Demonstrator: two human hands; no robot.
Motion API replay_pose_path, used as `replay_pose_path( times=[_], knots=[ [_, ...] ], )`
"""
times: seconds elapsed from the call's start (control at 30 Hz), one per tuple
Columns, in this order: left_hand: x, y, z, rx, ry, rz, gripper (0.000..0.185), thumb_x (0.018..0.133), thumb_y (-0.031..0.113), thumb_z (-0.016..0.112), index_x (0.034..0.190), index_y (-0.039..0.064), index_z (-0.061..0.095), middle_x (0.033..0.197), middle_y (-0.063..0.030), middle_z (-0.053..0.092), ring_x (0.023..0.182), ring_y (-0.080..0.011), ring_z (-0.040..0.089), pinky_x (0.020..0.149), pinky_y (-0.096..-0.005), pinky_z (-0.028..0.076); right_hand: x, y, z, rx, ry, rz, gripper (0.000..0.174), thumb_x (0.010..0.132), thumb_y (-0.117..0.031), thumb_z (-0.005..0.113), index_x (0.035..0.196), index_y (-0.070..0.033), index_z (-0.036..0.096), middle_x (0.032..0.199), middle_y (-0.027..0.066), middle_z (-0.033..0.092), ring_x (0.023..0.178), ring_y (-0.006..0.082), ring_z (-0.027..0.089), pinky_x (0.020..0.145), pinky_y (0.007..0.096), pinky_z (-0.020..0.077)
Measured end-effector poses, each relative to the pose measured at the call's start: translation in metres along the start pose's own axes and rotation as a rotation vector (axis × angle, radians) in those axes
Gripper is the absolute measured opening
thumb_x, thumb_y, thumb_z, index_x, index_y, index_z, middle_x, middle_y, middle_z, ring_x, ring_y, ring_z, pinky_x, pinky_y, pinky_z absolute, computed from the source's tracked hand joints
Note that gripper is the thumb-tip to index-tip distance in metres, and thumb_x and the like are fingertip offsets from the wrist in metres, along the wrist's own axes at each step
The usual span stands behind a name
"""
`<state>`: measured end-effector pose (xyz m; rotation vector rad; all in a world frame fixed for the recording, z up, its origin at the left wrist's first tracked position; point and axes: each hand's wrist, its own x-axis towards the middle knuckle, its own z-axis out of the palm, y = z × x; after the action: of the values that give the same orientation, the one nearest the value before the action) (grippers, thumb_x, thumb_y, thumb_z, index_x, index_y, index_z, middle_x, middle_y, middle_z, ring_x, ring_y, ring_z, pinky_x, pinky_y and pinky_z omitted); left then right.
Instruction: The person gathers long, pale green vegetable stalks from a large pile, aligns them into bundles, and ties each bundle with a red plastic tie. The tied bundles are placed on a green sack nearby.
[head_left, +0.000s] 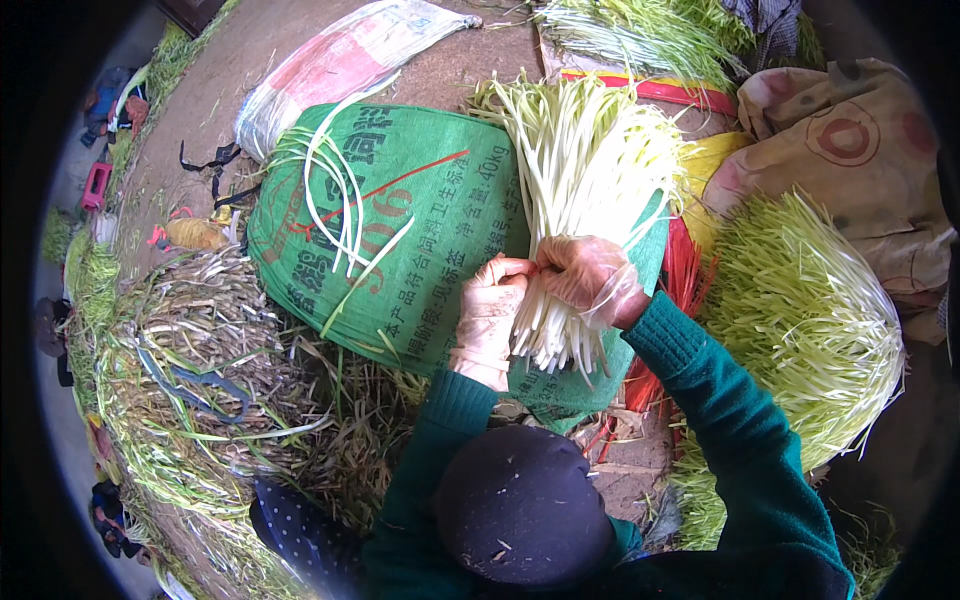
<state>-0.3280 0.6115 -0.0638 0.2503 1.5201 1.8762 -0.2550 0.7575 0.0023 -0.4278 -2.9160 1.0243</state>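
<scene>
A thick bunch of pale yellow blanched chives (592, 165) lies on a green woven sack (465, 217) that bears printed writing. Its cut white ends point towards me and its leaf tips fan out away from me. My right hand (589, 277), in a thin translucent glove, is closed over the bunch near those ends. My left hand (489, 315), in a soiled pale glove, presses against the bunch's left side. A sliver of red strip (533, 270) shows at the left fingertips, where both hands meet. Most of the strip is hidden.
Loose chives (337, 187) and a thin red strip (405, 178) lie on the sack. Red strips (679, 262) hang at its right, beside a large chive pile (802, 337). Dry trimmings (210, 322) heap up at left. A rolled white-and-red sack (337, 60) lies beyond.
</scene>
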Motion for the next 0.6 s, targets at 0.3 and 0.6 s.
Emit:
replay_pose_path(
  times=[0.3,0.6],
  knots=[
    [0.012,-0.017,-0.004,0.353,-0.005,0.345,0.011,0.078,-0.002,0.071,0.084,0.005,0.065,0.083,-0.0036,0.067,0.078,-0.0156,0.061,0.093,-0.0332,0.048,0.0,-0.002,0.0,0.001,0.009,-0.005,0.014,0.08,-0.022,0.062,0.086,-0.01,0.066,0.075,0.0162,0.065,0.073,0.0378,0.064,0.064,0.0464,0.0495],
    [0.021,-0.018,0.009,0.573,0.039,0.599,0.013,0.075,-0.002,0.067,0.079,0.005,0.057,0.076,-0.0141,0.058,0.078,-0.033,0.059,0.099,-0.0468,0.048,-0.008,0.008,0.001,0.21,0.009,-0.004,0.015,0.085,-0.018,0.064,0.095,-0.008,0.065,0.082,0.0156,0.068,0.076,0.0326,0.067,0.069,0.0415,0.0521]
  ],
)
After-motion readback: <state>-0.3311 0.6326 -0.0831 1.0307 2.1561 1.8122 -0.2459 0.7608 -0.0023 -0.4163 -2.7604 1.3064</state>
